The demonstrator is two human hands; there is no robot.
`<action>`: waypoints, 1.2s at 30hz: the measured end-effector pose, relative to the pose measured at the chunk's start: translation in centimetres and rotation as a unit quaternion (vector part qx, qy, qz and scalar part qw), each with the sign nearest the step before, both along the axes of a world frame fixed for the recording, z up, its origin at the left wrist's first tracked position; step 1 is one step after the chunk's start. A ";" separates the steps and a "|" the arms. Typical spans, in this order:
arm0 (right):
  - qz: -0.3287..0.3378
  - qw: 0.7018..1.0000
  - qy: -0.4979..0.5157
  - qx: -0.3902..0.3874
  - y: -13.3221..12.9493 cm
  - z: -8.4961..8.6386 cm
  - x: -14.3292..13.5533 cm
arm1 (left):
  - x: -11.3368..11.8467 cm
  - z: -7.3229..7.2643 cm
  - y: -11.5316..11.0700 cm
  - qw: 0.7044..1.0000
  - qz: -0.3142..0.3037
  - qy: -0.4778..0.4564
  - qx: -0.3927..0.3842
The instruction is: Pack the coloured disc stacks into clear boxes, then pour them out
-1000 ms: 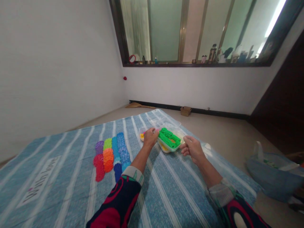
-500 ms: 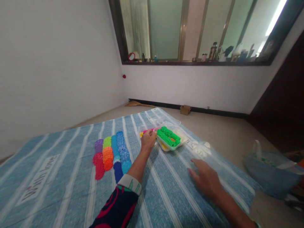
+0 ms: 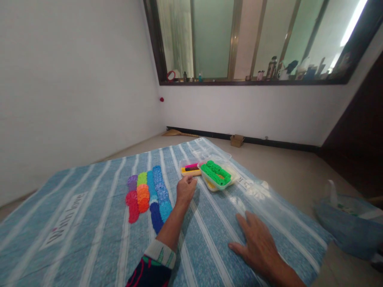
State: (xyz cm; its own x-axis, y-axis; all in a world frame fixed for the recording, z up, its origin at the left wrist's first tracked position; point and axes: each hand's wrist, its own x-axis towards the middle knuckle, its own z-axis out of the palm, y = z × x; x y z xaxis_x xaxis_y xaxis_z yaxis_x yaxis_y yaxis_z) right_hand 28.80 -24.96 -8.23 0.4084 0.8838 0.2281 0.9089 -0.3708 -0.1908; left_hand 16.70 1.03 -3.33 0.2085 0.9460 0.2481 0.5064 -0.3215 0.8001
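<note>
My left hand [image 3: 186, 190] is closed in a pinch just in front of the clear containers; whatever its fingertips hold, if anything, is too small to make out. Bright green textured strips [image 3: 216, 173] lie in a clear plastic box [image 3: 220, 187]. Left of it, a second clear container [image 3: 181, 164] holds pink, dark and yellow-orange pieces [image 3: 191, 172]. To the left of my arm, bumpy coloured pieces lie in rows on the cloth: purple [image 3: 132, 182], lime [image 3: 142, 178], orange [image 3: 143, 197], red [image 3: 133, 207] and several blues [image 3: 161, 187]. My right hand [image 3: 255, 239] is open above the cloth, fingers spread.
A blue-and-white striped cloth [image 3: 98, 223] covers the surface. Clear plastic with white shapes [image 3: 257, 190] lies near its right edge. A blue basket [image 3: 348, 223] stands on the right. Behind are a small cardboard box [image 3: 237, 140], a broom [image 3: 173, 132] and a cluttered window ledge.
My left hand has drawn back toward me from the container of pink and yellow pieces, uncovering more of it. My right hand has come nearer to me, its fingers spread wider. The view has shifted slightly.
</note>
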 end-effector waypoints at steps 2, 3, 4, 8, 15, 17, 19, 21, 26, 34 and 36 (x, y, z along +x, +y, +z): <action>0.006 1.000 0.002 -0.007 0.0 0.0 -0.1 | -0.4 0.3 0.6 1.000 0.003 0.023 0.004; 0.008 1.000 0.003 -0.008 0.0 -0.1 -0.1 | -0.6 0.5 1.0 0.999 0.005 0.036 0.008; 0.010 1.000 0.004 -0.007 0.0 -0.1 -0.1 | -0.7 0.8 1.3 0.999 0.008 0.050 0.012; 0.032 0.999 -0.002 -0.004 0.1 -1.3 -0.1 | -0.8 1.9 2.9 0.993 0.019 0.113 0.030; 0.145 0.989 -0.031 0.028 0.5 -4.5 -2.0 | -0.5 1.9 4.5 0.981 0.024 0.185 0.045; 0.168 0.984 -0.032 0.046 0.9 -4.8 -2.7 | -0.7 1.8 4.5 0.980 0.018 0.191 0.046; 0.193 0.979 -0.029 0.051 1.4 -4.7 -3.3 | -1.1 1.9 4.1 0.981 0.009 0.190 0.047; 0.213 0.976 -0.019 0.040 1.9 -4.2 -3.8 | -1.7 2.2 3.5 0.982 -0.001 0.182 0.047; 0.203 0.979 0.013 -0.005 2.9 -2.1 -4.4 | -4.3 3.0 1.2 0.987 -0.029 0.150 0.047; 0.154 0.988 -0.007 -0.011 1.8 -0.7 -2.3 | -10.4 2.9 -1.4 0.998 0.005 0.062 0.025; 0.149 0.989 -0.019 -0.001 1.3 -0.6 -1.4 | -11.5 2.8 -1.4 0.998 0.014 0.053 0.017</action>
State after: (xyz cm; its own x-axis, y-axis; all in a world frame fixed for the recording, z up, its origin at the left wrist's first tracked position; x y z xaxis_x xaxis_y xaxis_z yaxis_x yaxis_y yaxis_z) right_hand 27.38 -23.64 -8.80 0.1211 0.9640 0.2368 0.9843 -0.0858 -0.1541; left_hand 5.20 -0.38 -0.54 0.2094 0.9431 0.2585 0.5968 -0.3326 0.7302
